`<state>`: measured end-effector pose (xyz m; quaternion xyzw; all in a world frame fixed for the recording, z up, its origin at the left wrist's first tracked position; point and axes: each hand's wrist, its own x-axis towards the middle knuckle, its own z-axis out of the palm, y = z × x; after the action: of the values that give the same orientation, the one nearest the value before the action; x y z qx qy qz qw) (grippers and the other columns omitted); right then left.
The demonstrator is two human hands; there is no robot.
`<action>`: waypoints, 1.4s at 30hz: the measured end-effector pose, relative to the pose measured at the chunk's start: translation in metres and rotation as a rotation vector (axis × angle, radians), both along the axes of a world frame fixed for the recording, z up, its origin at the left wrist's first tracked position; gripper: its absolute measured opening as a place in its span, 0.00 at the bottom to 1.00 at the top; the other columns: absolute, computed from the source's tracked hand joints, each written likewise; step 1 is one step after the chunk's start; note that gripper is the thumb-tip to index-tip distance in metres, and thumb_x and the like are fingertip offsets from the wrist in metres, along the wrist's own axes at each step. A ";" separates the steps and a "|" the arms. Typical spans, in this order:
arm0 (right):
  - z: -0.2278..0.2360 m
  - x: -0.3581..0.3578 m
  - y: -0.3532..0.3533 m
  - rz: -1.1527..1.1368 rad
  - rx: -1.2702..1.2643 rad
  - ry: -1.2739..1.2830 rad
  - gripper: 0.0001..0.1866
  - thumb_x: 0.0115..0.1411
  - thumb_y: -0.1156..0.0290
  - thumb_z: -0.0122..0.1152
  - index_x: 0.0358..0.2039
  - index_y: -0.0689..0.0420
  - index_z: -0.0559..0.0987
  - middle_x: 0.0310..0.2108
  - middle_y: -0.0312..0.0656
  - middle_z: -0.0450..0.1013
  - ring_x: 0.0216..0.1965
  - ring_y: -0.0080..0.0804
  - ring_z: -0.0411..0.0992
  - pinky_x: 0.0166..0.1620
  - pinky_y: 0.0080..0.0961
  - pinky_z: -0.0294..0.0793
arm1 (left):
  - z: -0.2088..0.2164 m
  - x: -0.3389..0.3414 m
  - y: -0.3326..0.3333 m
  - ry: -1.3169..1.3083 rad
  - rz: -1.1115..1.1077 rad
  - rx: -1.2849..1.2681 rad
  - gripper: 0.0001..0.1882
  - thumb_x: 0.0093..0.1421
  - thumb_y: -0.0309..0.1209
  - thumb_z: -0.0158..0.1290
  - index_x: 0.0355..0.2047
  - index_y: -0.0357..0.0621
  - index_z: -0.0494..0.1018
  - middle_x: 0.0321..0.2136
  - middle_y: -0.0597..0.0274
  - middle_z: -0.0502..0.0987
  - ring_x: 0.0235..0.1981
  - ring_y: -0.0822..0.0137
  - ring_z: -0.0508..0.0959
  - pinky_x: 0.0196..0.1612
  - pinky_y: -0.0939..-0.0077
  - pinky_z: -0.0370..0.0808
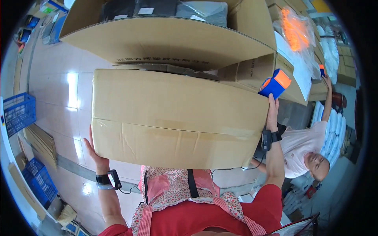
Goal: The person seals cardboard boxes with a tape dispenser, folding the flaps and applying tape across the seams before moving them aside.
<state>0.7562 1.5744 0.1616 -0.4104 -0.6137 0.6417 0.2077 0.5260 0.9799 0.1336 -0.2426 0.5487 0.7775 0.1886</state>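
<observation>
A large closed cardboard box (181,118) fills the middle of the head view, held up in front of my body. My left hand (95,154) presses against its left end near the lower corner, thumb up along the side; the other fingers are partly hidden. At the box's right end, my right hand (273,110) grips a small blue-and-orange folded packet (277,84). The hand is also against the box edge, its palm side mostly hidden. What the packet is made of is too unclear to tell.
A big open carton (169,39) with dark plastic-wrapped packs (157,8) stands just beyond. At right, a clear bag of orange items (294,31) lies on cartons. A co-worker (301,153) reaches up there. Blue crates (19,112) and flat cardboard (41,143) line the left.
</observation>
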 end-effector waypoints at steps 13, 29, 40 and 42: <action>-0.001 0.006 -0.002 0.024 -0.329 -0.158 0.25 0.63 0.49 0.45 0.50 0.56 0.69 0.47 0.44 0.71 0.46 0.35 0.71 0.51 0.33 0.71 | -0.084 0.044 -0.032 0.262 -0.025 0.959 0.38 0.62 0.59 0.35 0.63 0.44 0.53 0.62 0.56 0.57 0.61 0.59 0.60 0.63 0.58 0.54; 0.046 0.028 -0.060 -0.063 -0.518 -0.283 0.30 0.61 0.46 0.46 0.53 0.58 0.69 0.51 0.44 0.70 0.52 0.39 0.69 0.55 0.36 0.67 | -0.280 0.174 -0.106 0.099 0.004 0.633 0.34 0.62 0.55 0.40 0.61 0.45 0.57 0.59 0.58 0.62 0.59 0.61 0.63 0.61 0.62 0.59; 0.028 0.137 -0.203 -0.295 -0.203 -0.355 0.23 0.57 0.67 0.56 0.53 0.55 0.67 0.44 0.40 0.72 0.44 0.32 0.72 0.49 0.29 0.72 | -0.267 -0.005 -0.095 -0.328 -0.248 0.402 0.34 0.63 0.52 0.43 0.63 0.45 0.53 0.62 0.59 0.57 0.63 0.62 0.56 0.64 0.65 0.53; 0.023 0.146 -0.238 -0.336 -0.200 -0.356 0.22 0.56 0.67 0.57 0.52 0.55 0.68 0.42 0.39 0.72 0.44 0.32 0.72 0.49 0.29 0.71 | -0.233 -0.017 -0.108 -0.451 -0.279 0.204 0.36 0.63 0.52 0.42 0.64 0.45 0.50 0.64 0.59 0.52 0.65 0.63 0.52 0.66 0.65 0.48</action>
<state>0.9026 1.3367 0.1843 -0.6313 -0.4976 0.5733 0.1584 0.5086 0.8717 -0.0994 -0.3114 0.4400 0.7214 0.4348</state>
